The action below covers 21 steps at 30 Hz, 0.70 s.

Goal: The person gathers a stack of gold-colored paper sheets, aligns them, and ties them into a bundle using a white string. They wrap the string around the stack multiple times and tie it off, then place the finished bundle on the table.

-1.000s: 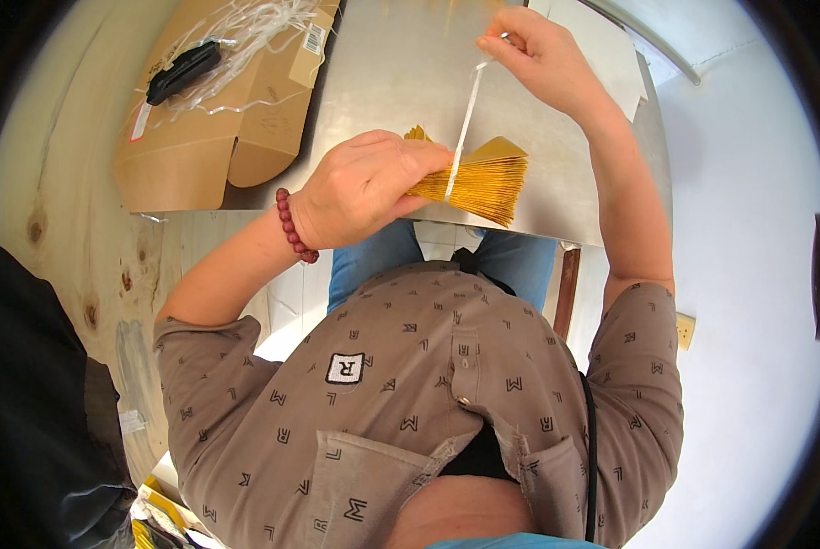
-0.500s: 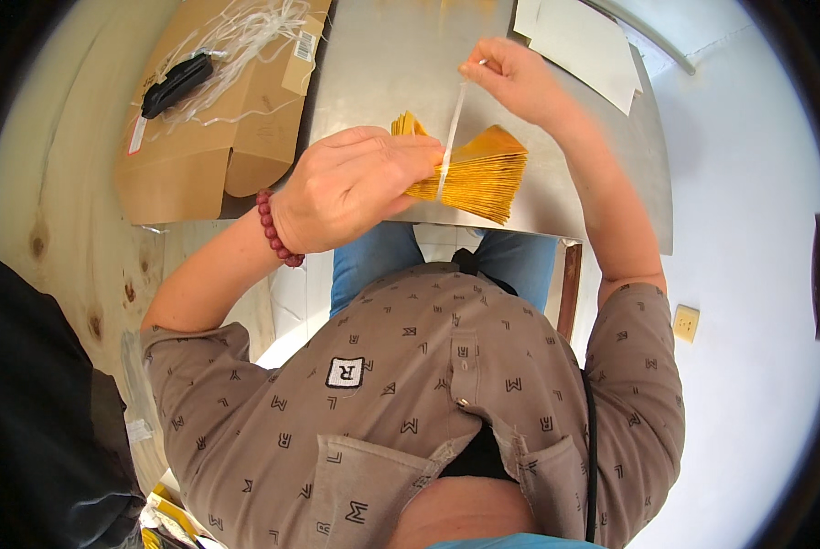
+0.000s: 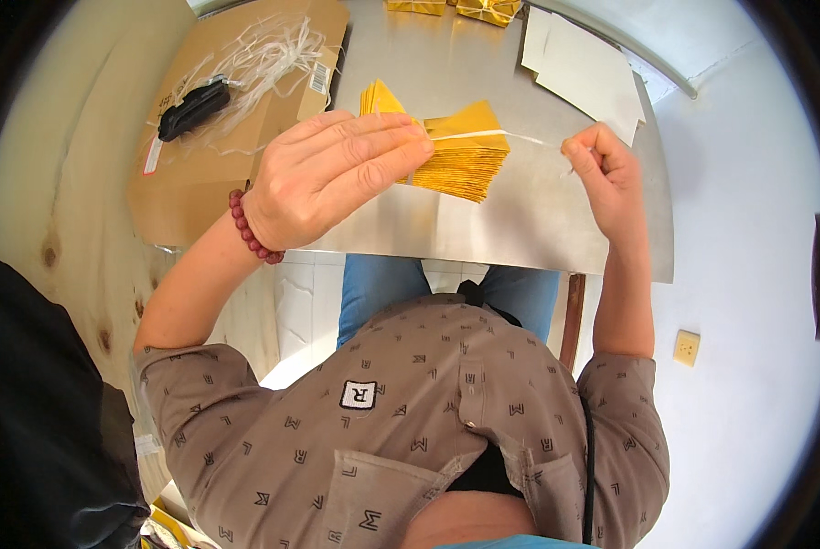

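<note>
The right hand (image 3: pixel 604 169) has swung from beyond the folded gold bundle (image 3: pixel 469 165) toward the bench's (image 3: pixel 556 220) right edge, thumb and fingers pinching the white strip (image 3: pixel 530 139), now drawn sideways. The left hand (image 3: pixel 323 174) grips the bundle's middle, ends fanning past its fingertips, above the bench near its front edge.
</note>
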Each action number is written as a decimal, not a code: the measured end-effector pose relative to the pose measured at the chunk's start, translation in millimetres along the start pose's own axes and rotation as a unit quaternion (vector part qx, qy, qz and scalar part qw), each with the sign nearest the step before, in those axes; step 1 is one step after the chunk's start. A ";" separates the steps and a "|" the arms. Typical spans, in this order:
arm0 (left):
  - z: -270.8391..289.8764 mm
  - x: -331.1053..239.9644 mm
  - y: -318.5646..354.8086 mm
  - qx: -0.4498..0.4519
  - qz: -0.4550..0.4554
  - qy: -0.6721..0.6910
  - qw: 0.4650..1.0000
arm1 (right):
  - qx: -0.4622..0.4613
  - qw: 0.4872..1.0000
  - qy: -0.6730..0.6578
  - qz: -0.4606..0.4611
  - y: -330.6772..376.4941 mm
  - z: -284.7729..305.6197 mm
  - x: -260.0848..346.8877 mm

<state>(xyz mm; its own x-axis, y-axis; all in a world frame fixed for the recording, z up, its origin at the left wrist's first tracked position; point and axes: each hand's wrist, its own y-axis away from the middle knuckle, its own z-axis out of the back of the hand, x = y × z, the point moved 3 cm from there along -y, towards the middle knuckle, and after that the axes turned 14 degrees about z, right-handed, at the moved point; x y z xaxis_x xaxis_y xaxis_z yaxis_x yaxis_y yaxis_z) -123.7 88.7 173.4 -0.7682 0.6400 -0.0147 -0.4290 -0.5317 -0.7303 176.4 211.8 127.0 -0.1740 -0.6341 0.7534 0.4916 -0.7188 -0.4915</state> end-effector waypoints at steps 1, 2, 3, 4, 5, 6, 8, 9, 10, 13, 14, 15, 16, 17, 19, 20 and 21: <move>1.7 -0.5 -3.2 0.002 -0.007 -0.002 1.000 | 0.016 1.000 -0.018 -0.007 4.1 -3.5 0.9; 3.2 -1.4 -6.2 0.002 -0.013 -0.004 1.000 | 0.025 0.999 -0.032 -0.024 7.8 -6.3 0.9; 4.8 -2.2 -9.2 0.000 -0.018 -0.006 1.000 | 0.054 0.997 -0.061 -0.016 10.9 -12.0 2.0; 5.6 -3.2 -12.2 0.006 -0.025 -0.008 1.000 | 0.074 0.994 -0.084 -0.017 13.9 -18.4 2.2; 6.0 -4.3 -15.1 0.011 -0.031 -0.010 0.999 | 0.106 0.988 -0.113 -0.027 16.4 -24.7 2.2; 6.4 -5.6 -17.8 0.015 -0.038 -0.011 0.999 | 0.128 0.986 -0.103 -0.041 17.4 -26.4 1.9; 8.1 -8.0 -21.3 0.040 -0.048 -0.018 0.998 | 0.179 0.976 -0.096 -0.082 17.9 -29.4 1.2; 8.9 -8.7 -22.5 0.052 -0.054 -0.021 0.997 | 0.188 0.981 -0.042 -0.021 15.5 -28.8 5.0; 9.3 -9.6 -23.4 0.057 -0.058 -0.018 0.997 | 0.181 0.982 0.010 0.046 12.7 -28.5 9.5; 9.0 -11.2 -23.7 0.075 -0.068 -0.015 0.995 | 0.156 0.939 0.242 0.187 2.6 -19.4 21.2; 7.9 -11.4 -23.4 0.080 -0.070 -0.016 0.994 | 0.139 0.909 0.328 0.214 -0.8 -15.3 24.8; 6.4 -11.4 -23.0 0.085 -0.073 -0.017 0.994 | 0.109 0.946 0.233 0.197 -4.0 -11.8 26.4; 5.0 -11.4 -22.5 0.091 -0.077 -0.013 0.993 | 0.070 0.974 0.134 0.170 -6.5 -9.7 27.2; 3.4 -11.1 -22.4 0.097 -0.082 -0.009 0.992 | 0.030 0.989 0.038 0.141 -8.4 -8.7 27.3; 0.8 -10.8 -22.3 0.102 -0.090 -0.007 0.991 | 0.050 0.991 -0.057 0.113 -10.7 -20.3 27.2; 0.0 -10.9 -22.1 0.102 -0.093 -0.008 0.990 | 0.065 0.988 -0.098 0.098 -11.1 -25.8 27.2; -0.6 -11.4 -21.8 0.102 -0.095 -0.010 0.990 | 0.078 0.988 -0.093 0.096 -10.5 -30.8 27.9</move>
<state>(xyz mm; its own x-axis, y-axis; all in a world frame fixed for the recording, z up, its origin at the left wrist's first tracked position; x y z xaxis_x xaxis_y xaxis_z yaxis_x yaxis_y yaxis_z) -105.2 93.3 189.0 -0.6729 0.7293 0.1238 -0.6519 -0.5055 -0.5653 140.1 192.9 139.7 0.0877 -0.6813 0.7267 0.6286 -0.5281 -0.5709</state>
